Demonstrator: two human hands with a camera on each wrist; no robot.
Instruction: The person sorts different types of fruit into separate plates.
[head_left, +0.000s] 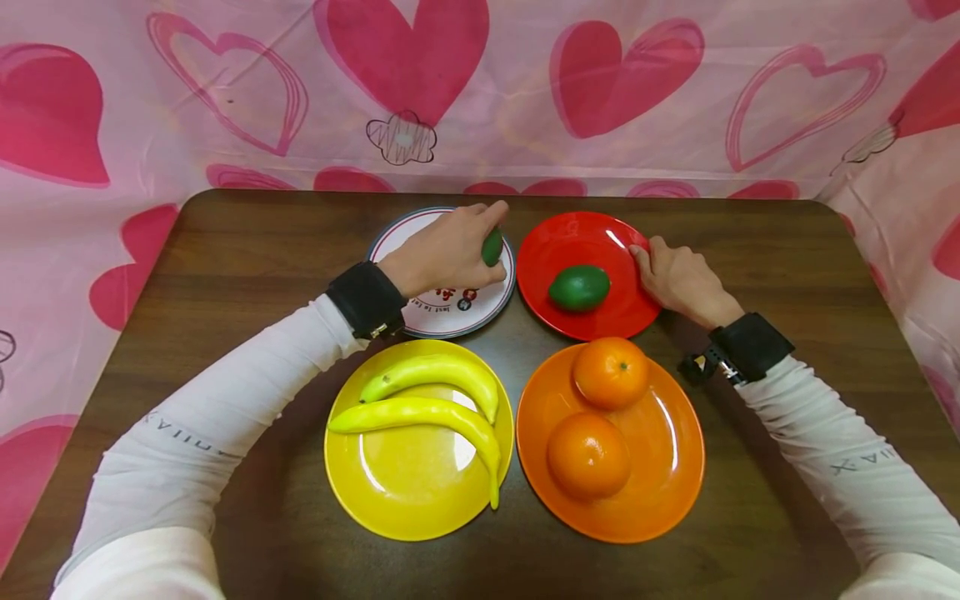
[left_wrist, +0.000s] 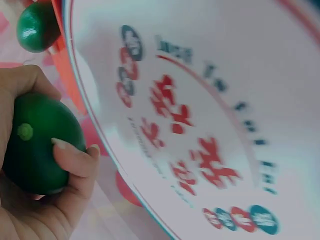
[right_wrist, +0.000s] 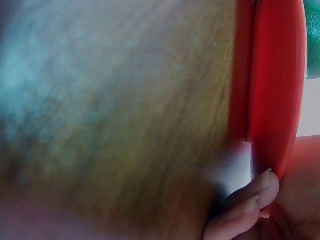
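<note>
Over the right part of a white plate with red lettering point(head_left: 442, 321), my left hand point(head_left: 450, 247) grips a dark green avocado point(left_wrist: 42, 145), fingers and thumb curled round it. Its pale stem end shows in the left wrist view. A second green avocado point(head_left: 580, 288) lies on the red plate point(head_left: 551, 237), toward its front. My right hand point(head_left: 686, 279) holds that plate by its right rim, the thumb on top. Curled fingertips point(right_wrist: 267, 187) show at the plate's outer edge in the right wrist view.
Nearer stands a yellow plate point(head_left: 412, 508) with two bananas point(head_left: 427, 410), one end reaching past its rim. Beside it an orange plate point(head_left: 660, 492) bears two oranges point(head_left: 588, 456). All stand on a dark wooden table point(head_left: 247, 242), with a heart-patterned cloth point(head_left: 510, 158) behind.
</note>
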